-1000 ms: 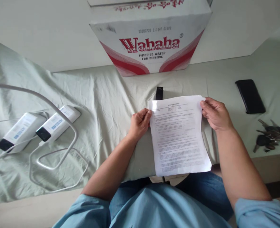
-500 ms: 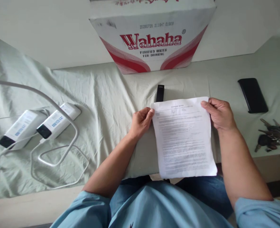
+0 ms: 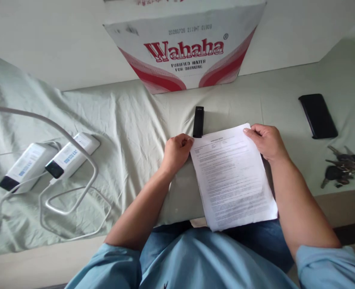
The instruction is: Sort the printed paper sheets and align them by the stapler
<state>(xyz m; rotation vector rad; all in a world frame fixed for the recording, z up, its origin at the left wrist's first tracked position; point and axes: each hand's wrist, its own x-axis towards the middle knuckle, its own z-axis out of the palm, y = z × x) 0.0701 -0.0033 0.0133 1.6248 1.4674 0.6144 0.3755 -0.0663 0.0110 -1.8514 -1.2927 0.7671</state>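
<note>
A printed paper stack [image 3: 234,180], several sheets by its uneven left edge, lies tilted between my hands, its lower end over my lap. My left hand [image 3: 178,150] is closed, pinching the top left corner between thumb and fingers. At the top right corner my right hand [image 3: 266,140] is also closed on the paper, thumb on top and fingers beneath. Just beyond the paper's upper left corner lies a small black stapler-like object [image 3: 198,122], near my left fingertips and not held.
A Wahaha water carton [image 3: 186,52] stands at the back against the wall. Two white power banks [image 3: 72,155] with a looping white cable [image 3: 94,168] lie on the left. To the right are a black phone [image 3: 318,116] and a bunch of keys [image 3: 342,164] on the green cloth [image 3: 138,120].
The paper has turned slightly, its top right corner shifting left and its left edge now showing more sheets beneath. More of the black object is uncovered. Both hands keep their grip.
</note>
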